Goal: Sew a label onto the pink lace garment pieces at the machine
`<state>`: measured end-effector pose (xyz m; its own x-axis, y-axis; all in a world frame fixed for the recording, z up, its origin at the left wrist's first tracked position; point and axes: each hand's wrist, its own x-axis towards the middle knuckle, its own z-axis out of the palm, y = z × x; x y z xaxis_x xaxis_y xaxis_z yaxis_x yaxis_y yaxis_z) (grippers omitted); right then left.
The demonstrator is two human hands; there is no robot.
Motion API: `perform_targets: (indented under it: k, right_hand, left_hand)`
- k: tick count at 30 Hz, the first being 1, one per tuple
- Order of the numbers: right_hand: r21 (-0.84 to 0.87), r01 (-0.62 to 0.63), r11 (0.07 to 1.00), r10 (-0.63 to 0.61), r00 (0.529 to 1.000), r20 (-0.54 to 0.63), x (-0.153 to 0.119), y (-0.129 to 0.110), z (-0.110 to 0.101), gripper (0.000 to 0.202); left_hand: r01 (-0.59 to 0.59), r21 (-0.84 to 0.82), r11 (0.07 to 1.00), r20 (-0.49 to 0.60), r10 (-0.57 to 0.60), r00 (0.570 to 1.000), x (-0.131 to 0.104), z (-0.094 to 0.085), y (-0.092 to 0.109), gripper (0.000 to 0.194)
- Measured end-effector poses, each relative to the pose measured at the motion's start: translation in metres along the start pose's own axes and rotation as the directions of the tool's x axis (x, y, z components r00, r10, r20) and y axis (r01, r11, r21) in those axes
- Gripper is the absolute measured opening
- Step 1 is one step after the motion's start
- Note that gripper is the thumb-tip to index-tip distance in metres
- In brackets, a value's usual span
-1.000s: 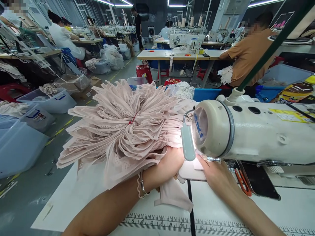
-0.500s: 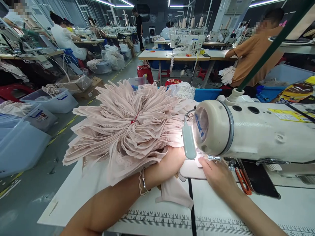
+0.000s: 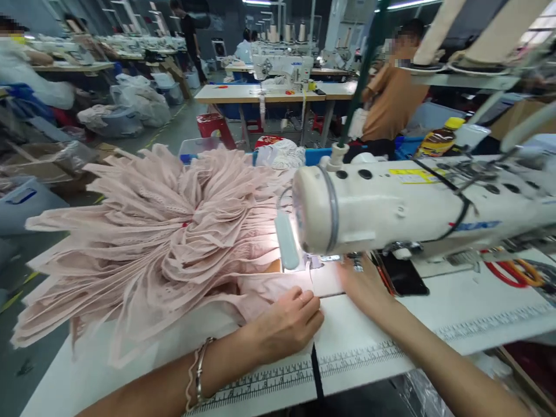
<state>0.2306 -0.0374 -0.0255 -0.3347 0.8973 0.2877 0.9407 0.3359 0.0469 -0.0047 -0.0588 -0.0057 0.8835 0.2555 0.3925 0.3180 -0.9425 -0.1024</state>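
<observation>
Curled fingers of the left hand [image 3: 289,321] gripped a flat, pale-pink cloth piece [image 3: 269,288] at lower centre; the right hand's [image 3: 358,281] blurred finger state was unclear, beside the cream, rounded sewing-machine head [image 3: 319,208]. A pink, layered fabric bundle [image 3: 174,231] filled the left.

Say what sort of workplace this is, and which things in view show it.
Probably a garment workshop: a sewing machine stands over the table, a big bundle of pink fabric lies beside it, and another sewing machine stands behind.

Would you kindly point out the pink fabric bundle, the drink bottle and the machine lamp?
Pink fabric bundle [image 3: 219,231], head view, its right-hand folds.
Drink bottle [image 3: 435,141], head view, its body.
Machine lamp [image 3: 287,240], head view, its casing.
</observation>
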Motion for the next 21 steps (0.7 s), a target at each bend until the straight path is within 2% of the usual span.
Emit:
perform_targets:
  k: [1, 3, 6, 8, 9, 10, 11, 12, 13, 15, 17, 19, 20, 21]
  right_hand:
    - [-0.036, 0.041, 0.999, -0.040, 0.999, 0.006, -0.002, -0.005, -0.011, 0.040]
    - [-0.033, 0.078, 0.996, -0.080, 0.995, -0.065, -0.016, -0.018, -0.034, 0.032]
    - [0.208, 0.235, 0.949, -0.200, 0.964, -0.176, -0.065, -0.042, -0.055, 0.018]
    - [0.315, 0.247, 0.916, -0.175, 0.955, -0.239, -0.108, -0.058, -0.053, 0.017]
    - [0.335, 0.254, 0.907, -0.176, 0.953, -0.247, -0.131, -0.062, -0.047, 0.018]
    - [0.335, 0.252, 0.908, -0.184, 0.958, -0.219, -0.155, -0.062, -0.039, 0.018]
    - [0.324, 0.186, 0.928, -0.141, 0.978, -0.157, -0.180, -0.059, -0.032, 0.019]
    - [0.319, 0.022, 0.948, 0.011, 0.995, -0.102, -0.205, -0.052, -0.025, 0.021]
    - [0.284, -0.263, 0.922, 0.285, 0.958, -0.039, -0.232, -0.040, -0.019, 0.024]
    - [0.210, -0.549, 0.809, 0.564, 0.825, -0.018, -0.284, -0.008, -0.016, 0.024]
    - [0.144, -0.739, 0.658, 0.751, 0.657, -0.060, -0.331, 0.029, -0.021, 0.027]
    - [0.098, -0.851, 0.516, 0.856, 0.510, -0.082, -0.367, 0.064, -0.026, 0.029]
    - [0.083, -0.880, 0.468, 0.884, 0.463, -0.069, -0.379, 0.079, -0.027, 0.029]
    - [0.075, -0.894, 0.441, 0.898, 0.440, -0.034, -0.388, 0.090, -0.026, 0.028]
  left_hand:
    - [-0.009, -0.015, 1.000, -0.009, 0.008, 1.000, -0.004, 0.001, -0.002, 0.022]
    - [0.017, -0.020, 1.000, -0.050, -0.018, 0.999, -0.016, 0.002, -0.009, 0.028]
    - [0.105, 0.049, 0.993, 0.029, -0.106, 0.994, -0.034, 0.001, -0.025, 0.046]
    - [0.126, 0.133, 0.983, 0.072, -0.136, 0.988, -0.041, -0.001, -0.032, 0.055]
    - [0.128, 0.161, 0.979, 0.078, -0.142, 0.987, -0.043, -0.003, -0.034, 0.060]
    - [0.080, 0.159, 0.984, 0.138, -0.103, 0.985, -0.043, -0.003, -0.035, 0.066]
    - [0.061, 0.151, 0.987, 0.154, -0.084, 0.984, -0.043, -0.004, -0.034, 0.070]
    - [0.045, 0.137, 0.990, 0.159, -0.067, 0.985, -0.042, -0.004, -0.033, 0.072]
    - [0.043, 0.118, 0.992, 0.159, -0.062, 0.985, -0.041, -0.003, -0.031, 0.073]
    - [0.055, 0.087, 0.995, 0.127, -0.065, 0.990, -0.039, -0.001, -0.027, 0.072]
    - [0.065, 0.080, 0.995, 0.089, -0.072, 0.993, -0.038, 0.003, -0.025, 0.071]
    - [0.080, 0.091, 0.993, 0.069, -0.087, 0.994, -0.037, 0.006, -0.025, 0.072]
    - [0.095, 0.102, 0.990, 0.067, -0.102, 0.993, -0.036, 0.006, -0.025, 0.073]
    - [0.110, 0.110, 0.988, 0.064, -0.117, 0.991, -0.036, 0.007, -0.025, 0.074]
